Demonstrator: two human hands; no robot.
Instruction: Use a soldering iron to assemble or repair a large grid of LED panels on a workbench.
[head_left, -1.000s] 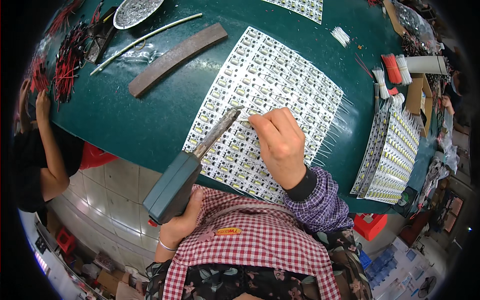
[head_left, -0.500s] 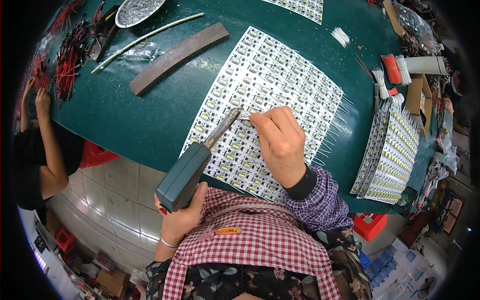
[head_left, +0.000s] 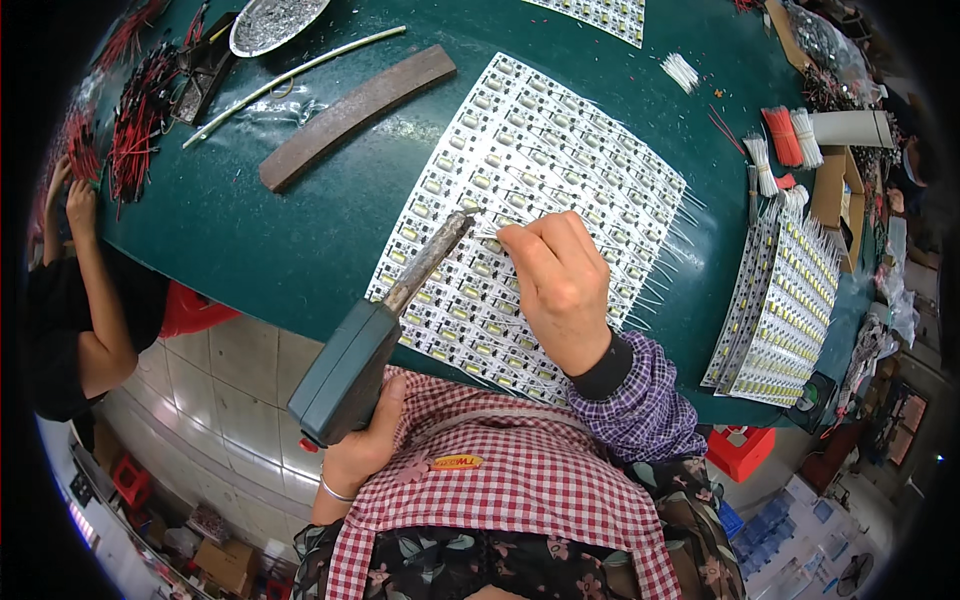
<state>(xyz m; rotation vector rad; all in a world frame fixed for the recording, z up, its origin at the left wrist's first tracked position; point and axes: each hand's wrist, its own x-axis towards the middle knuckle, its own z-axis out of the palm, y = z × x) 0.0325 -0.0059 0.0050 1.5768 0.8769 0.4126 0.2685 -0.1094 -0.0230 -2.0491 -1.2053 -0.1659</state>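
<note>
Gripping the dark green pistol-shaped soldering iron [head_left: 375,335] in the left hand [head_left: 365,440], fingers wrapped tight round the handle. Pinching a thin wire (barely visible) with the right hand [head_left: 560,285] over the white panel of small circuit boards [head_left: 530,190] lying on the green tabletop [head_left: 250,240], iron tip touching the panel just beside those closed fingers [head_left: 520,240].

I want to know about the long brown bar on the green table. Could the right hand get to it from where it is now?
Probably yes. The right hand rests on the white panel, and the brown bar lies up-left with only bare green table between. The soldering iron sits lower.
</note>
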